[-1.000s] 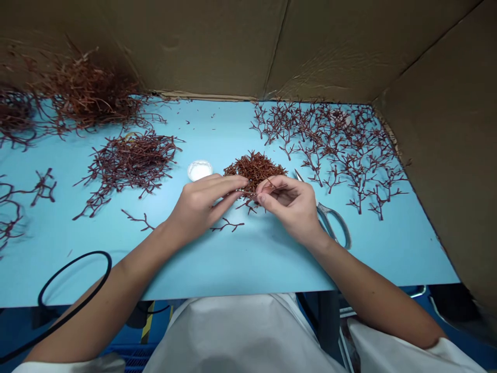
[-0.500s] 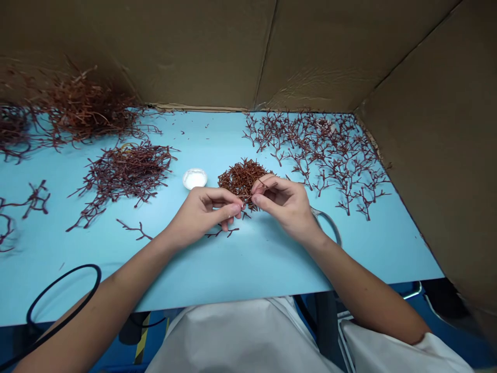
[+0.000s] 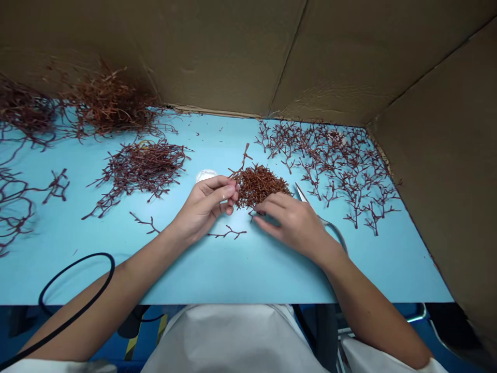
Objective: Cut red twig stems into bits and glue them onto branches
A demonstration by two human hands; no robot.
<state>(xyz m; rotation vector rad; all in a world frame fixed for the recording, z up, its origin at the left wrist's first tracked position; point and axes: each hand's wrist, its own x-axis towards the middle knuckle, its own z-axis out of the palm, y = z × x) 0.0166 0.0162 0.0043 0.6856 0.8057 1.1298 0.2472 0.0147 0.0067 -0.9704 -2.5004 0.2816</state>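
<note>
My left hand [image 3: 205,207] pinches a small reddish-brown branched twig [image 3: 241,163] that sticks up from my fingertips, just left of a heap of short brown pieces [image 3: 261,185]. My right hand [image 3: 295,225] lies palm down on the blue table [image 3: 240,264], its fingers reaching to the near edge of that heap; whether they grip a piece is hidden. Scissors [image 3: 310,207] lie partly under my right hand. A loose twig [image 3: 227,234] rests on the table between my hands.
A small white dish [image 3: 205,175] sits behind my left hand. Branched twigs are spread out at right [image 3: 330,160]. Tangled piles lie at left [image 3: 140,166] and back left [image 3: 104,103]. Cardboard walls [image 3: 446,155] enclose back and right. A black cable [image 3: 73,280] loops at the near left.
My hands have parted: the left one lifted a branched twig upward, and the right one dropped flat toward the heap's near edge. The view shifted slightly.
</note>
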